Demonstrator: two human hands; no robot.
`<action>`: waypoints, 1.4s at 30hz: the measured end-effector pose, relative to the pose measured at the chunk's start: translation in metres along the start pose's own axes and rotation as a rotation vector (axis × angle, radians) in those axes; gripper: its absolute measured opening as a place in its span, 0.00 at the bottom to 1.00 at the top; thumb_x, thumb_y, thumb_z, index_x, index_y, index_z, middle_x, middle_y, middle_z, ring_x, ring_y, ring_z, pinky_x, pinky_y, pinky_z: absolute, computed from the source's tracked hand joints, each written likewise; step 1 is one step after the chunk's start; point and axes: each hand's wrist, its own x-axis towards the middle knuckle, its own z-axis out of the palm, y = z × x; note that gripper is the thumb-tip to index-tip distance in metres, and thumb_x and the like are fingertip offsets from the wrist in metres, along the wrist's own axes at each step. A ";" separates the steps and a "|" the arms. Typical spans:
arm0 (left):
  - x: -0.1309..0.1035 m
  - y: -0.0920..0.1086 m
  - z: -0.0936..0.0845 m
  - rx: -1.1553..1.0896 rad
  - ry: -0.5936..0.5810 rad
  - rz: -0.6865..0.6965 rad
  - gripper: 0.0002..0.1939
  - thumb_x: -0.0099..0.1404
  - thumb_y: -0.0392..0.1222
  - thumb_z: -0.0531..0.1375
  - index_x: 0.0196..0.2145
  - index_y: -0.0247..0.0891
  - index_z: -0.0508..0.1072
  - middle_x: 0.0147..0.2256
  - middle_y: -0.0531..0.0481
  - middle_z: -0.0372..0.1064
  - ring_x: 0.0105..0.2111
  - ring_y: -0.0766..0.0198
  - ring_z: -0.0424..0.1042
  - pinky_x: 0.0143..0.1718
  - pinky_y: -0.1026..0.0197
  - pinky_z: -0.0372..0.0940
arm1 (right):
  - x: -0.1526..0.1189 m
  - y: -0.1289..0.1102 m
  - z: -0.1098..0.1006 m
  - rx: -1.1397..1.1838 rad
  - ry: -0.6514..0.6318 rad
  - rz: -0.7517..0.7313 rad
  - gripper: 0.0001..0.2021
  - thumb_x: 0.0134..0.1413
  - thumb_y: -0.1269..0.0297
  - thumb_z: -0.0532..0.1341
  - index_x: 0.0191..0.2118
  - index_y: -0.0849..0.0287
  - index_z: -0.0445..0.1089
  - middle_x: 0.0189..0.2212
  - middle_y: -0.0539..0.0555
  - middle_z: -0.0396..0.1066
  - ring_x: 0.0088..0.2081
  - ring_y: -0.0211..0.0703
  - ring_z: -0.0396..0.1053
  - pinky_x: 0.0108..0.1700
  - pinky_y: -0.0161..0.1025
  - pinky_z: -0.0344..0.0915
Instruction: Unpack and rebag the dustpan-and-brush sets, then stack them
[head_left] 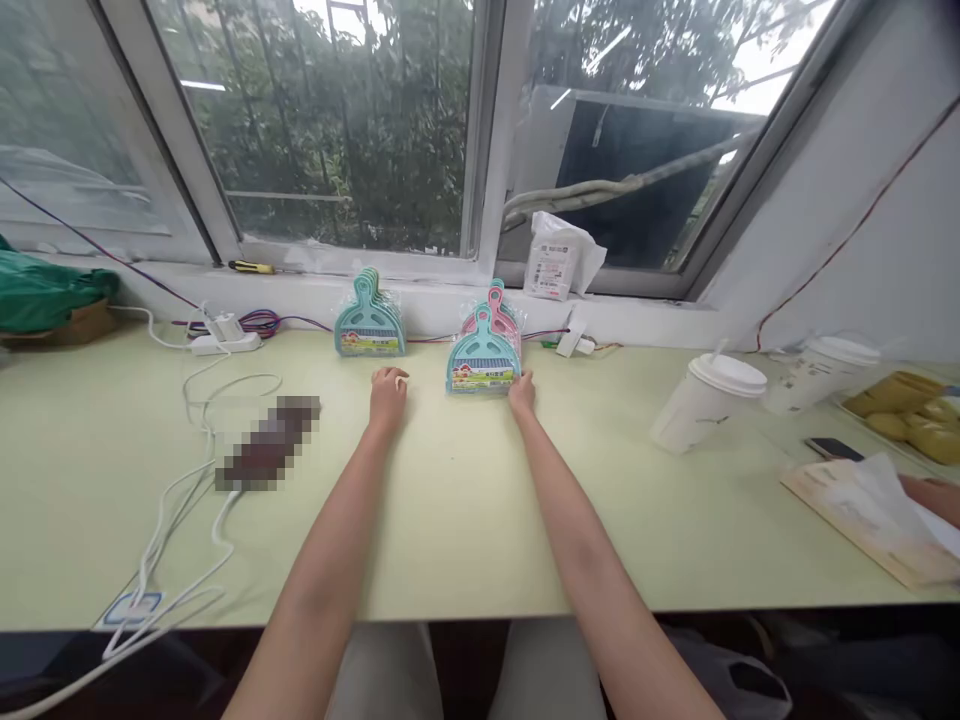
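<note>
My right hand (523,394) holds the lower right edge of a teal mini dustpan (484,350) in clear wrapping with a colourful label. This dustpan stands upright at the front of a group, with a pink dustpan (496,296) behind it. My left hand (388,396) rests on the table with its fingers loosely bent, and I see nothing in it. Just beyond that hand, apart from it, stands a row of wrapped teal dustpans (367,318) leaning near the window sill.
White cables (161,500) and a blurred-out object (268,443) lie left, near a power strip (225,343). To the right are lidded cups (705,400), a tissue pack (862,510), a phone (832,449) and another person's hand (934,497). A screwdriver (252,267) lies on the sill.
</note>
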 end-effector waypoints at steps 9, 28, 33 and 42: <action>-0.059 0.062 0.008 -0.882 -0.503 -0.434 0.19 0.56 0.47 0.63 0.43 0.34 0.71 0.35 0.43 0.75 0.39 0.55 0.74 0.43 0.54 0.69 | -0.078 0.002 -0.035 0.056 -0.146 -0.013 0.09 0.61 0.65 0.48 0.45 0.56 0.60 0.40 0.56 0.70 0.41 0.46 0.67 0.43 0.38 0.60; -0.061 0.078 -0.006 -1.120 -0.416 -0.366 0.43 0.50 0.34 0.68 0.61 0.53 0.56 0.47 0.51 0.71 0.40 0.64 0.75 0.43 0.59 0.70 | -0.099 -0.013 -0.038 0.850 -0.303 0.121 0.07 0.48 0.64 0.66 0.30 0.62 0.69 0.24 0.49 0.73 0.27 0.32 0.72 0.38 0.32 0.72; -0.062 0.081 -0.012 -1.097 -0.624 -0.451 0.36 0.57 0.46 0.65 0.60 0.50 0.59 0.44 0.48 0.73 0.37 0.59 0.76 0.44 0.53 0.69 | -0.098 -0.015 -0.041 1.052 -0.282 0.208 0.18 0.40 0.75 0.69 0.36 0.58 0.62 0.27 0.45 0.74 0.31 0.33 0.74 0.39 0.34 0.75; -0.050 0.055 -0.008 -0.925 -0.372 -0.528 0.18 0.60 0.47 0.63 0.44 0.34 0.75 0.38 0.43 0.75 0.29 0.64 0.74 0.36 0.60 0.70 | -0.096 -0.014 -0.059 0.998 -0.371 0.194 0.16 0.39 0.77 0.69 0.37 0.61 0.68 0.27 0.50 0.76 0.30 0.38 0.75 0.36 0.39 0.76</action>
